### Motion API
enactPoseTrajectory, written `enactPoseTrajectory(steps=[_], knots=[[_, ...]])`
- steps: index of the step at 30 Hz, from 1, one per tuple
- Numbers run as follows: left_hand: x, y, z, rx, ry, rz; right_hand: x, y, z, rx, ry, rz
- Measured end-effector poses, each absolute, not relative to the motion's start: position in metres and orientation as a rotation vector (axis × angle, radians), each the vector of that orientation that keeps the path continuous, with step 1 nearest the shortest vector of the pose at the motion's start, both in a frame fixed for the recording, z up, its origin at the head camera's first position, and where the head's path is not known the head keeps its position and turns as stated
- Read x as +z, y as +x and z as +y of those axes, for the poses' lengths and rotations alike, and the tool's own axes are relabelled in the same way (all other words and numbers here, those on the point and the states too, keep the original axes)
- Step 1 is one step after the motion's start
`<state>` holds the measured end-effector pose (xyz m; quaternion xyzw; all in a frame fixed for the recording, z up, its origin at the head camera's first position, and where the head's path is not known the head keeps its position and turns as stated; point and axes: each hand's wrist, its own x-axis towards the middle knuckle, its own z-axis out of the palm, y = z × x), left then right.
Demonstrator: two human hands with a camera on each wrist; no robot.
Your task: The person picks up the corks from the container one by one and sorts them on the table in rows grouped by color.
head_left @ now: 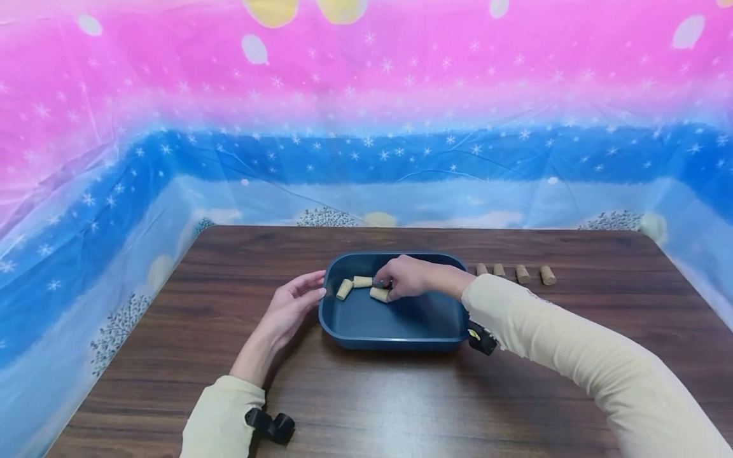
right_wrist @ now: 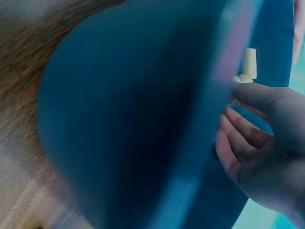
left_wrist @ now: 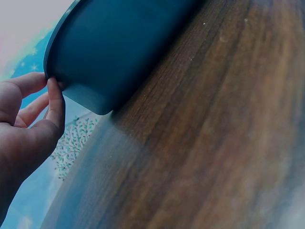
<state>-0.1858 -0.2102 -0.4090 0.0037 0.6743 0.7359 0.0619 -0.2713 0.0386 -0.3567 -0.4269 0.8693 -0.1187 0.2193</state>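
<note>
A dark blue rectangular tub with rounded corners stands on the wooden table. My left hand holds its left end, thumb and fingertips at the rim, as the left wrist view also shows at the tub wall. Reaching in over the right side, my right hand pinches a cork low inside the tub. Two more corks lie near it, one cork just behind and another cork tilted at the left. In the right wrist view, the near wall partly hides the right hand.
To the right of the tub, several corks stand in a row, the outermost cork farthest right and the innermost partly behind the right forearm. The brown table ends at a patterned cloth backdrop. A black wrist camera sits on the left sleeve.
</note>
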Motion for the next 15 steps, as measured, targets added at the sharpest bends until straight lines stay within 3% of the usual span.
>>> enactPoseTrajectory(steps=[15], knots=[[-0.409, -0.186, -0.21, 2.225, 0.009, 2.038, -0.361, -0.268, 0.025, -0.315, -1.222, 2.349]])
